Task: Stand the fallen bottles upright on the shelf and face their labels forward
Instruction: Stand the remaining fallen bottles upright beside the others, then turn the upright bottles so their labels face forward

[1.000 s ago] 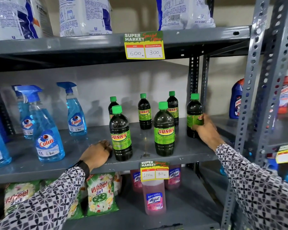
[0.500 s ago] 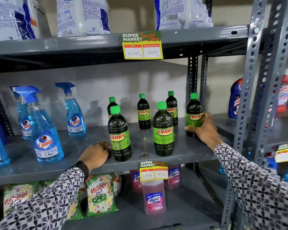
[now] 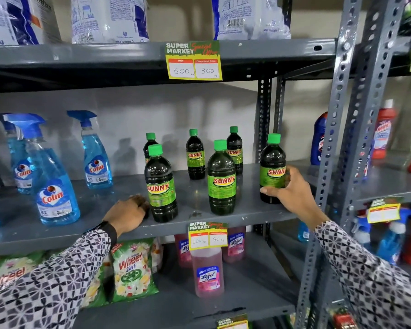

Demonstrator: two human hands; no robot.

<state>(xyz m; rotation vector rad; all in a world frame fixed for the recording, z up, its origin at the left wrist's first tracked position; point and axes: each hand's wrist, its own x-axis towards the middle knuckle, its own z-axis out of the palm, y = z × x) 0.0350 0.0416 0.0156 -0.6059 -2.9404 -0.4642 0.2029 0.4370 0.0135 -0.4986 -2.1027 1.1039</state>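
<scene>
Looking down from the head camera, six dark Sunny bottles with green caps stood upright on the grey metal shelf (image 3: 86,205). Left of the left hand (image 3: 126,213), three blue Colin spray bottles (image 3: 55,186) stood well apart from the dark ones. Above both hands hung a yellow price tag (image 3: 193,61) marked 600 and 300, with white detergent bags (image 3: 109,19) cut off by the top edge. Below the hands, a second price tag (image 3: 208,235) partly covered a pink Lizol bottle (image 3: 207,273), and Wheel detergent packets (image 3: 132,269) lay beside the left sleeve. A perforated upright post (image 3: 337,148) stood just right of the right hand (image 3: 292,193), with blurred red and blue bottles beyond it.

The rear-left Sunny bottle (image 3: 150,144) was mostly hidden behind the front-left Sunny bottle (image 3: 161,186), whose label faced forward. The left hand rested knuckles-up on the shelf, fingers curled, touching that bottle's base; whether it gripped anything could not be told. The right hand wrapped around the lower half of the rightmost Sunny bottle (image 3: 272,167), thumb across the front, its label turned slightly aside and partly covered. Between the hands stood the front-middle Sunny bottle (image 3: 221,179), label forward, with two more Sunny bottles (image 3: 195,155) behind it.
</scene>
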